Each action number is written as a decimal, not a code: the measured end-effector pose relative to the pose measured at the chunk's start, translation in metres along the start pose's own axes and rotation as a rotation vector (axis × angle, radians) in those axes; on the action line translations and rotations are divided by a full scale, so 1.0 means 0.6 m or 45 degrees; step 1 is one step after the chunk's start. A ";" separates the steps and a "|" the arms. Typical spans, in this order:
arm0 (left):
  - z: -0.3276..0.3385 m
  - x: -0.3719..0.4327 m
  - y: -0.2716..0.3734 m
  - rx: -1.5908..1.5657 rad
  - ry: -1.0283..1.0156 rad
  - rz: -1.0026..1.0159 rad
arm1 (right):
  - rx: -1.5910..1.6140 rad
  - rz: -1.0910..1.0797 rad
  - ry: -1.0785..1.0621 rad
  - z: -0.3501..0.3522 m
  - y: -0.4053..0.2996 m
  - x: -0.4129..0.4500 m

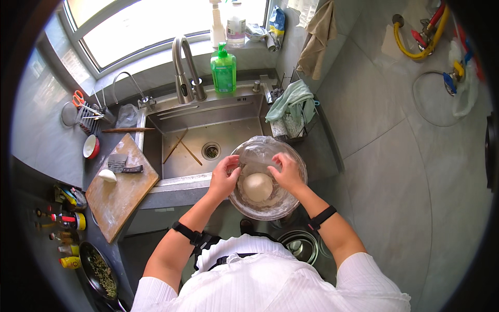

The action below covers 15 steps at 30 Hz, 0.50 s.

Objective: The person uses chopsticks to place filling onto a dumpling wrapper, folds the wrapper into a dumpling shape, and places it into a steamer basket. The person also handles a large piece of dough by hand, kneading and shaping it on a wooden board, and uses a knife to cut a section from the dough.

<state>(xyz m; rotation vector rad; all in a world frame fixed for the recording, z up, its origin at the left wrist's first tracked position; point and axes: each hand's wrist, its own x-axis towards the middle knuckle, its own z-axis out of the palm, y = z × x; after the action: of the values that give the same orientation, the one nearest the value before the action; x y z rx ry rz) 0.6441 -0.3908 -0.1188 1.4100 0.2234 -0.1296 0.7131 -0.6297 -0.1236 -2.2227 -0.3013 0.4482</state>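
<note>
A large round basin stands at the front right edge of the sink, its inside dusted with flour. In it lies a smooth ball of dough. Clear plastic film covers the back part of the basin, and the dough is uncovered in front of it. My left hand is at the basin's left rim, thumb and fingers at the film's edge. Over the right side of the basin, my right hand has its fingers curled at the film. How firmly either hand grips the film is hard to tell.
The steel sink holds two crossed chopsticks. On the left, a wooden board bears a cleaver and a white piece of dough. A frying pan with food stands lower left. Green soap bottle behind the sink.
</note>
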 end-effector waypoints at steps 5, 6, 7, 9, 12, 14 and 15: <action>0.003 -0.025 0.043 1.111 0.222 0.324 | -0.588 -0.615 0.708 -0.023 -0.046 0.024; 0.007 -0.024 0.041 1.112 0.226 0.331 | -0.680 -0.631 0.647 -0.024 -0.045 0.039; 0.014 -0.021 0.038 1.186 0.238 0.393 | -0.772 -0.643 0.586 -0.026 -0.041 0.048; 0.021 -0.018 0.037 1.264 0.264 0.448 | -0.556 -0.577 0.568 -0.029 -0.057 0.045; 0.033 -0.017 0.053 1.074 0.388 0.633 | -0.435 -0.888 0.602 -0.038 -0.084 0.027; 0.041 -0.010 0.065 1.069 0.329 0.709 | -0.553 -0.964 0.368 -0.040 -0.069 -0.004; 0.032 -0.003 0.060 1.070 0.328 0.709 | -0.665 -1.041 0.128 -0.041 -0.065 -0.020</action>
<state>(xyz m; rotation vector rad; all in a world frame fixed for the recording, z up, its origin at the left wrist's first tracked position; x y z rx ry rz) 0.6516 -0.4041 -0.0809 2.2733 -0.0358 0.4746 0.7100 -0.6263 -0.0764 -2.3422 -1.3219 -0.2151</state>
